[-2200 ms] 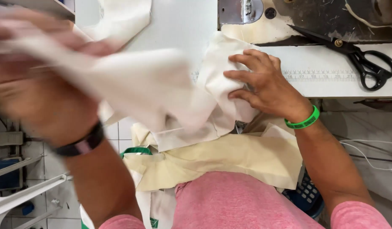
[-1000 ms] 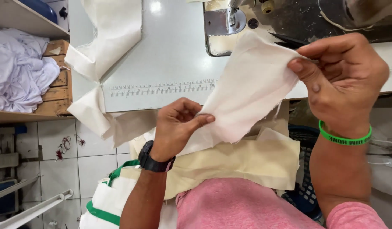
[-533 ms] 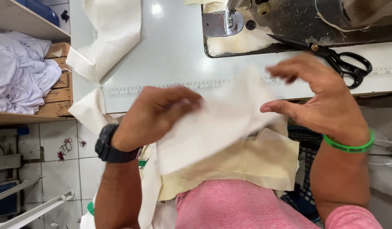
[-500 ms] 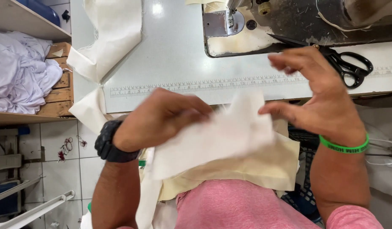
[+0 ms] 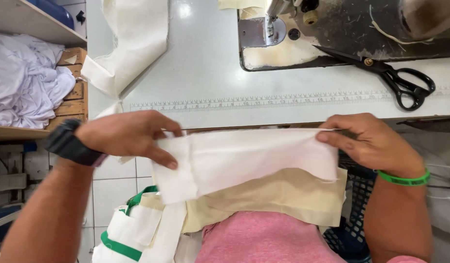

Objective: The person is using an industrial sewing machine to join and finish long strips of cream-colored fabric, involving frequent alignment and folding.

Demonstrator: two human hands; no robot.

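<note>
the left hand and right hand each pinch one end of a thin, soft white cloth piece, stretched flat between them. under it lies stiffer cream fabric; beyond the right hand, black metal scissors.

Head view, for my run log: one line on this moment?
left hand: holds white cloth | right hand: holds it | stretched flat

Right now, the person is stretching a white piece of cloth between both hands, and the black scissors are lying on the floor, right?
Not quite. The black scissors lie on the sewing table, beside the sewing machine, not on the floor. The head view shows it. The rest holds: the left hand and the right hand stretch the white piece of cloth between them.
</note>
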